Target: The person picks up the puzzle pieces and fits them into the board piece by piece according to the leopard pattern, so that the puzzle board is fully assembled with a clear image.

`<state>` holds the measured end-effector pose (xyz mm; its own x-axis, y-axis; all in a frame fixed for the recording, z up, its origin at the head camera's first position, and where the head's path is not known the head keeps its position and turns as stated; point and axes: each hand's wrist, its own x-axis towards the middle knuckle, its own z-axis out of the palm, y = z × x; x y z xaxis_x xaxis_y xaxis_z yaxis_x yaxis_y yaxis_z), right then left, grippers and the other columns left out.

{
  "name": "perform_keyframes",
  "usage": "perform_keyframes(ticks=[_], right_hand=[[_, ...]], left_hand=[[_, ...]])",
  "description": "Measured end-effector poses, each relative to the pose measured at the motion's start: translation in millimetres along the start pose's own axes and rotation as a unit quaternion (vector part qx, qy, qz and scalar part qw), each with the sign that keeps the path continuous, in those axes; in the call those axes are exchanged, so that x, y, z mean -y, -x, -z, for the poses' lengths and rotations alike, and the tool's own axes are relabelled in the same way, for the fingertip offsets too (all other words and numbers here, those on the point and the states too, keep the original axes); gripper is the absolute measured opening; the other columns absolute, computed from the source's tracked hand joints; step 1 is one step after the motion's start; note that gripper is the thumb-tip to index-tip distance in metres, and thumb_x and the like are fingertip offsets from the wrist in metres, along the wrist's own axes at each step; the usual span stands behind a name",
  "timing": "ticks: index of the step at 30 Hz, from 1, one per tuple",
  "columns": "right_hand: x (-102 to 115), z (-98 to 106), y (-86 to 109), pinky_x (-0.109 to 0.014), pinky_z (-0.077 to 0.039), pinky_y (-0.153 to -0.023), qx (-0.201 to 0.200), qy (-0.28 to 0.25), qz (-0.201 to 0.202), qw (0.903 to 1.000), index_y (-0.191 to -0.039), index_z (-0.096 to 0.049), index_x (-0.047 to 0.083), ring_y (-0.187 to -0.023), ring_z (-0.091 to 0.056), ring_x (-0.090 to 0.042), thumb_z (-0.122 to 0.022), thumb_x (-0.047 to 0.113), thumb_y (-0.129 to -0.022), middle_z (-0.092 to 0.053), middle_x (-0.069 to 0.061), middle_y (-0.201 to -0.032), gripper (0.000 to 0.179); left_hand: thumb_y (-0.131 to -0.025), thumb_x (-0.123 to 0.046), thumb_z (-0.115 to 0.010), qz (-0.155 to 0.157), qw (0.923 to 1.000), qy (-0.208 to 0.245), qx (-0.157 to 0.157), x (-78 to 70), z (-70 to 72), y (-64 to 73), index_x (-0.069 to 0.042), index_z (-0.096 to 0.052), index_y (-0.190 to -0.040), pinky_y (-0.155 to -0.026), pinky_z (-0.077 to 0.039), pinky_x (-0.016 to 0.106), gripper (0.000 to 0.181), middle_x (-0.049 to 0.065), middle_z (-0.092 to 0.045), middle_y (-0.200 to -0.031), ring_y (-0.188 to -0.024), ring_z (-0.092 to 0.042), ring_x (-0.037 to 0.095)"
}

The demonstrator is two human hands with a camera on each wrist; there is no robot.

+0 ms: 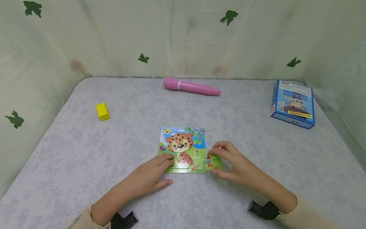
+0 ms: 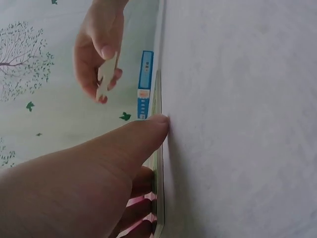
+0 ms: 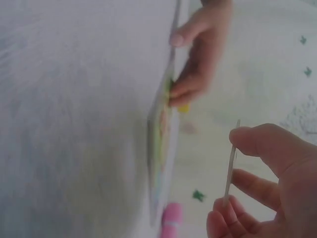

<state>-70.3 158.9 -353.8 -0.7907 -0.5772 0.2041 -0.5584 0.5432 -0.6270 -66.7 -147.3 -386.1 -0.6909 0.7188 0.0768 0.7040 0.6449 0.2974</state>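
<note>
A square jigsaw puzzle (image 1: 200, 146) with a cartoon leopard lies flat on the table. My left hand (image 1: 149, 173) rests at its lower left, fingertips touching the puzzle and thumb on the table, as the left wrist view also shows. Just off the puzzle's right edge, my right hand (image 1: 240, 163) pinches a green puzzle piece (image 1: 216, 161) between thumb and fingers. That piece (image 3: 230, 166) appears edge-on in the right wrist view, held above the table. Its pale, notched back (image 2: 107, 74) faces the left wrist camera.
A pink marker-shaped tube (image 1: 193, 86) lies at the table's (image 1: 137, 105) back edge. The yellow block (image 1: 102, 111) is at the back left, and a blue box (image 1: 293, 103) sits at the back right. Behind the table hangs a pale curtain (image 1: 183, 38) with green leaf shapes.
</note>
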Motion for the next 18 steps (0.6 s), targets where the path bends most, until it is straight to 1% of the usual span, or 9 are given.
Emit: perform_keyframes(ticks=[4, 7, 10, 14, 16, 18], right_hand=[[-4, -19, -15.5, -0.031, -0.042, -0.086, 0.024, -0.008, 0.005, 0.9997, -0.117, -0.057, 0.012, -0.109, -0.039, -0.012, -0.071, 0.019, -0.077, -0.042, 0.001, -0.119, 0.043], [-9, -32, -23.6, -0.032, -0.041, -0.088, 0.029, -0.01, 0.011, 0.9995, -0.119, -0.056, 0.01, -0.11, -0.041, -0.014, -0.071, 0.02, -0.078, -0.043, 0.0, -0.119, 0.045], [-12, -41, -29.4, -0.033, -0.04, -0.09, 0.037, -0.009, 0.013, 0.9992, -0.121, -0.054, 0.009, -0.112, -0.042, -0.016, -0.07, 0.022, -0.079, -0.044, -0.003, -0.121, 0.048], [-14, -47, -33.0, -0.037, -0.036, -0.094, 0.051, -0.009, -0.007, 0.9987, -0.126, -0.05, 0.008, -0.117, -0.04, -0.019, -0.07, 0.026, -0.079, -0.045, -0.005, -0.125, 0.054], [-15, -48, -33.6, -0.039, -0.035, -0.095, 0.054, -0.01, -0.018, 0.9983, -0.128, -0.049, 0.008, -0.118, -0.038, -0.021, -0.07, 0.028, -0.078, -0.045, -0.005, -0.126, 0.057], [-16, -48, -34.0, -0.04, -0.034, -0.095, 0.054, -0.013, -0.025, 0.9981, -0.129, -0.048, 0.008, -0.119, -0.038, -0.022, -0.071, 0.029, -0.077, -0.045, -0.005, -0.128, 0.059]], left_hand=[[-0.084, -0.043, -0.058, -0.019, 0.9994, -0.029, 0.002, -2.9, 0.8, -4.4, -0.005, -0.047, -0.126, -0.099, -0.03, 0.033, 0.058, 0.007, -0.044, -0.126, -0.119, -0.039, 0.021], [-0.084, -0.045, -0.057, -0.033, 0.9978, -0.057, -0.006, -5.5, 0.2, -8.6, -0.011, -0.047, -0.128, -0.095, -0.034, 0.036, 0.058, 0.007, -0.047, -0.12, -0.113, -0.043, 0.024], [-0.082, -0.049, -0.057, -0.053, 0.9936, -0.097, -0.025, -7.5, -2.5, -12.7, -0.019, -0.047, -0.13, -0.085, -0.041, 0.038, 0.057, 0.007, -0.049, -0.108, -0.101, -0.048, 0.026], [-0.08, -0.053, -0.057, -0.082, 0.9849, -0.143, -0.054, -10.9, -5.6, -17.6, -0.026, -0.049, -0.13, -0.071, -0.043, 0.037, 0.057, 0.007, -0.046, -0.093, -0.087, -0.047, 0.027], [-0.079, -0.054, -0.056, -0.084, 0.9828, -0.154, -0.058, -12.5, -6.2, -19.0, -0.027, -0.049, -0.13, -0.072, -0.043, 0.038, 0.058, 0.009, -0.046, -0.092, -0.087, -0.046, 0.028], [-0.08, -0.055, -0.055, -0.079, 0.9833, -0.155, -0.052, -13.9, -5.8, -19.5, -0.029, -0.048, -0.131, -0.077, -0.042, 0.04, 0.058, 0.01, -0.046, -0.098, -0.091, -0.046, 0.029]])
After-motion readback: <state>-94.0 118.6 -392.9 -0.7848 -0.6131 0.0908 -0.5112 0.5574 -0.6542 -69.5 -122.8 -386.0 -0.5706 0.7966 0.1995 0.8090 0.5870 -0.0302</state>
